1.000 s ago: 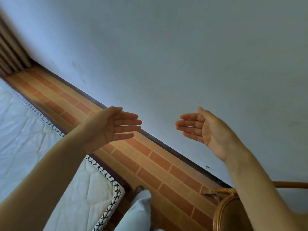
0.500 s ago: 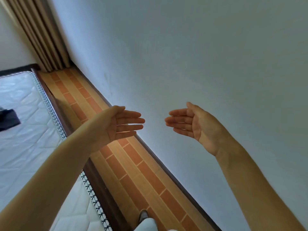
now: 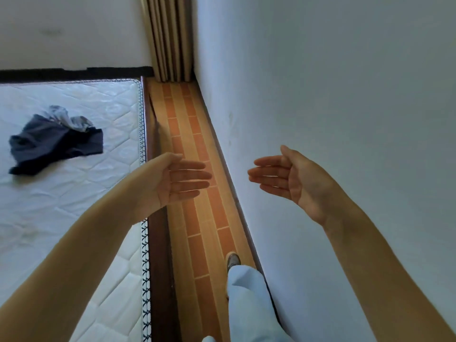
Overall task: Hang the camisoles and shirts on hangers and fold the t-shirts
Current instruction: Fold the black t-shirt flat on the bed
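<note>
A crumpled dark blue garment [image 3: 54,144] lies on the white quilted mattress [image 3: 74,198] at the left, with a grey garment [image 3: 71,118] bunched at its far edge. My left hand [image 3: 175,180] is held out over the strip of floor beside the bed, palm facing right, fingers straight, holding nothing. My right hand [image 3: 286,178] is raised opposite it in front of the wall, palm facing left, fingers straight and empty. Both hands are well to the right of the garments. No hanger is in view.
A narrow strip of orange brick-patterned floor [image 3: 197,218] runs between the dark wooden bed frame [image 3: 158,243] and the pale wall [image 3: 345,95]. Beige curtains [image 3: 170,38] hang in the far corner. My leg in light trousers and a shoe [image 3: 233,260] stand on the strip.
The view has swung left and down, bringing the mattress and the garments into sight. Both hands stay raised, open and facing each other.
</note>
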`<action>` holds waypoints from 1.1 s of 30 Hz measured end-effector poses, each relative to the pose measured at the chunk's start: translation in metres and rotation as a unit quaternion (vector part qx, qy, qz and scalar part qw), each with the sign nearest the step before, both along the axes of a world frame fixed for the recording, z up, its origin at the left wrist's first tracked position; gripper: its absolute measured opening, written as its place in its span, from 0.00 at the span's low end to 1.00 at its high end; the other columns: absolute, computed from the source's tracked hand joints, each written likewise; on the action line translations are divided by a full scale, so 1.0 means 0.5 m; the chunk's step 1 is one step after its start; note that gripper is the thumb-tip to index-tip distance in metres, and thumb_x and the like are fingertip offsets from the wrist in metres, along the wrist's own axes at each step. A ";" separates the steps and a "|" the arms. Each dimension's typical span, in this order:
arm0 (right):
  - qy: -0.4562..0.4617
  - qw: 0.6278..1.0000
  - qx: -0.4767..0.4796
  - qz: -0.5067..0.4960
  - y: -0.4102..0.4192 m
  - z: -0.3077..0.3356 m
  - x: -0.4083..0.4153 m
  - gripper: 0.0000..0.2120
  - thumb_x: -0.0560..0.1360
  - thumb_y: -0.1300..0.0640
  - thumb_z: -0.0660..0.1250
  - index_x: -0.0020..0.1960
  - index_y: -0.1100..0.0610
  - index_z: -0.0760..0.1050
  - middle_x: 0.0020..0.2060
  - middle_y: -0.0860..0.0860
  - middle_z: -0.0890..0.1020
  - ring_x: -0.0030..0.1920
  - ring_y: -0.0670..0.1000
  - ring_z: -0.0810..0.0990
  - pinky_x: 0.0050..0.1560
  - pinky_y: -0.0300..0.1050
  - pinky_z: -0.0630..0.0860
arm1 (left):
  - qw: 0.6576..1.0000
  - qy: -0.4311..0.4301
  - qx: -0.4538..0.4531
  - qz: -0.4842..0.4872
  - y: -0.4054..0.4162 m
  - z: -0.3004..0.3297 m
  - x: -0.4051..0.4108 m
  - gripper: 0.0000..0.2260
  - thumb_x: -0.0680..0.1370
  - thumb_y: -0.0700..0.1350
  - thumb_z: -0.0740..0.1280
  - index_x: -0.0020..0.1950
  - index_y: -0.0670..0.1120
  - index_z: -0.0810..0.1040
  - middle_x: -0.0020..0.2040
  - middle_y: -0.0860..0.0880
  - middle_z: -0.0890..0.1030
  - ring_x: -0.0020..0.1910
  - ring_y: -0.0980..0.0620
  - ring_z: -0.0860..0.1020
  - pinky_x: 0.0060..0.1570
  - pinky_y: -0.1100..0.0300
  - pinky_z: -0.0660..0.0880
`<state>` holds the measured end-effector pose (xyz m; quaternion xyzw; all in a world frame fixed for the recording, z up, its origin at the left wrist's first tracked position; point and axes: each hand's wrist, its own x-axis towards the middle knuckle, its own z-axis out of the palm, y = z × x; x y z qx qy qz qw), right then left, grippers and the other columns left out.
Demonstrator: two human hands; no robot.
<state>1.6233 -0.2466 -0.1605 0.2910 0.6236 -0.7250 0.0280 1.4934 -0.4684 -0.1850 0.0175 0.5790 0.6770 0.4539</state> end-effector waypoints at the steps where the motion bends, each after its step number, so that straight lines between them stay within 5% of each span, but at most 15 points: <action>1: 0.001 1.000 -0.002 0.012 0.017 -0.005 -0.041 0.24 0.85 0.47 0.49 0.58 0.60 0.80 0.51 0.55 0.86 0.53 0.53 0.85 0.59 0.48 0.78 | 1.000 0.002 -0.004 0.018 0.010 -0.001 -0.027 0.19 0.83 0.46 0.53 0.58 0.38 0.79 0.55 0.39 0.83 0.54 0.43 0.83 0.55 0.50 0.78; 12: -0.004 0.986 -0.021 0.166 0.119 0.007 -0.525 0.24 0.85 0.47 0.49 0.57 0.61 0.80 0.50 0.55 0.86 0.52 0.53 0.85 0.60 0.49 0.78 | 0.975 0.016 -0.042 0.218 0.074 0.036 -0.307 0.18 0.83 0.47 0.54 0.61 0.38 0.78 0.55 0.40 0.83 0.56 0.43 0.82 0.55 0.52 0.79; 33: -0.012 0.925 -0.039 0.377 -0.127 -0.029 -1.296 0.26 0.85 0.47 0.49 0.57 0.62 0.80 0.51 0.57 0.86 0.53 0.54 0.85 0.57 0.49 0.78 | 0.923 -0.003 -0.044 0.382 -0.185 0.017 -0.907 0.20 0.83 0.49 0.53 0.61 0.38 0.78 0.56 0.41 0.83 0.57 0.44 0.82 0.60 0.50 0.75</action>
